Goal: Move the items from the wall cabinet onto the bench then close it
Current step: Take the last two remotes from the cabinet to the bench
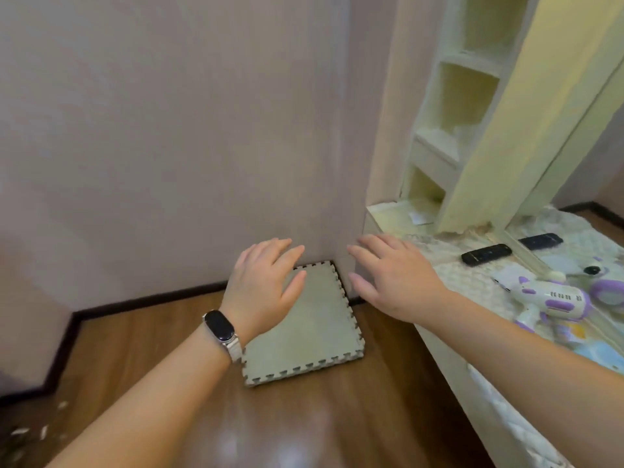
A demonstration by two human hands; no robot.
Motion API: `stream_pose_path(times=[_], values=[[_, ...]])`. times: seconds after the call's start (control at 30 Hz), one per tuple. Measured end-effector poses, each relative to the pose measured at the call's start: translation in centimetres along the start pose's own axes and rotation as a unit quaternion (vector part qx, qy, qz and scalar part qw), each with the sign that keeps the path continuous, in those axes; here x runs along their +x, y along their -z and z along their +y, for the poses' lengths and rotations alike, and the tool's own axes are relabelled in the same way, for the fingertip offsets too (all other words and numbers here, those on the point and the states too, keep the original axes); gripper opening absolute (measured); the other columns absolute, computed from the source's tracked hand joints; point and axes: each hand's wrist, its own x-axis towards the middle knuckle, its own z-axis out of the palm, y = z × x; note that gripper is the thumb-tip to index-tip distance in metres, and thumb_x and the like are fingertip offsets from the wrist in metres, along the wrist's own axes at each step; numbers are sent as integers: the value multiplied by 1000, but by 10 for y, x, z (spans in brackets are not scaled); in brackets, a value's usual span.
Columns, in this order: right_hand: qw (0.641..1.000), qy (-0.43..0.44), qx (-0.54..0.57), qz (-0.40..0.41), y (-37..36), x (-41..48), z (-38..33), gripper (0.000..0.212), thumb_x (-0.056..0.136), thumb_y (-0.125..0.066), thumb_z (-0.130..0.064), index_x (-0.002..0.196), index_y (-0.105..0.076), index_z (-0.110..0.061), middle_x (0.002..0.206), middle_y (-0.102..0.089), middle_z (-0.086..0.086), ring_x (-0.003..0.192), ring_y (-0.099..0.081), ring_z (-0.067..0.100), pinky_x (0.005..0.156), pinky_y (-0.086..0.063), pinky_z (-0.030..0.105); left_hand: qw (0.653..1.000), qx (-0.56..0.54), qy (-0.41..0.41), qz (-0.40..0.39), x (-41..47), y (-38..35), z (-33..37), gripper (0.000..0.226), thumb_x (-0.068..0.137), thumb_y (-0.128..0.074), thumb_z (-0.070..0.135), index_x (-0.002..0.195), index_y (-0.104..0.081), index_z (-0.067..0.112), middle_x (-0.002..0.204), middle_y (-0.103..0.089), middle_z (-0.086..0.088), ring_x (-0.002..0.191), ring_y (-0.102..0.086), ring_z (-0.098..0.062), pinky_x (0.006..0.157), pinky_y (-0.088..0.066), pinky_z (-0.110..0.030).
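Head view: a person's left hand (263,285), a black wristband (221,327) behind it, hovers over a grey interlocking foam mat (304,332). The right hand (395,278) hovers near the corner of the quilt-covered bench (472,285). Both hands have their fingers spread and hold nothing. At right, the cream wall cabinet (472,62) stands with its door (526,113) open. A black slab-shaped device (486,254) and a white-and-purple plastic toy (553,298) lie on the bench.

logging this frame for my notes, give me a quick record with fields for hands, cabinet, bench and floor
left hand: open, holds nothing, watch on wrist
right hand: open, holds nothing
cabinet: door open, shelves in view, contents unclear
bench: remote and white and purple toy on it
floor: foam mat in the corner, below the hands
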Motion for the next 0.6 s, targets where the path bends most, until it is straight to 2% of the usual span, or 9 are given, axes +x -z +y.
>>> stream_pose_path(times=[0.23,0.43,0.6], values=[[991,123,38,31,-18,102,-124,50,87,-44,-48,120,-63,-15,118,-64,8,109,-58,31,83,-49,40,991,40,118,49,-68,62,-116,48,93,-42,43,130,-60,19,134,-59,-5,126,-51,-26,105,-40,-48],[965,249,75,45,-33,164,-220,49,90,-42,-48,122,-62,-16,121,-63,7,111,-57,29,84,-48,39,967,99,211,101,-130,104,-179,43,92,-48,39,126,-63,18,130,-61,-6,122,-53,-26,103,-39,-44],[939,324,108,41,-51,208,-287,49,90,-42,-48,123,-61,-17,122,-62,6,113,-56,28,85,-47,38,942,142,293,81,-169,128,-220,45,93,-46,41,129,-61,19,132,-60,-4,124,-52,-25,104,-39,-45]])
